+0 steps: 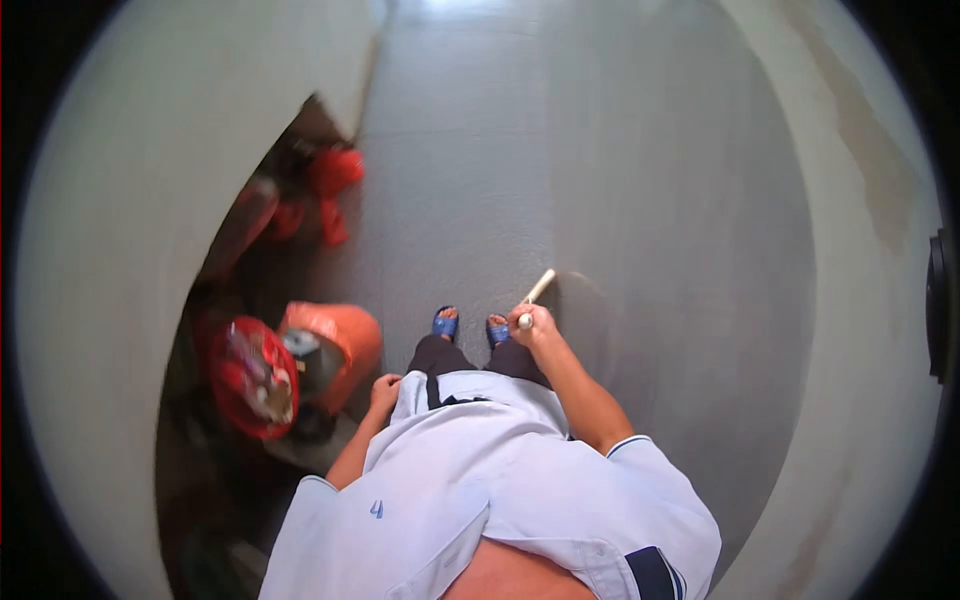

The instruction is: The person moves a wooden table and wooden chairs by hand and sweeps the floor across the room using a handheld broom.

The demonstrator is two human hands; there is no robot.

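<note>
My right hand (533, 325) is closed around a pale stick (541, 286), held out in front of my right leg. One rounded end of the stick points up at me, and the other slants down toward the floor. A faint blurred streak shows beside its far end; what it is I cannot tell. At my left side, my left hand (386, 390) hangs against the hem of the white shirt (470, 440). Its fingers look curled, and whatever they may hold is hidden.
To my left stand a red basket (218, 385) filled with mixed items and an orange bag-like container (350, 335). Farther ahead lie blurred red things (335, 175). Pale walls (150, 150) flank the grey floor (450, 180). My feet wear blue slippers (446, 322).
</note>
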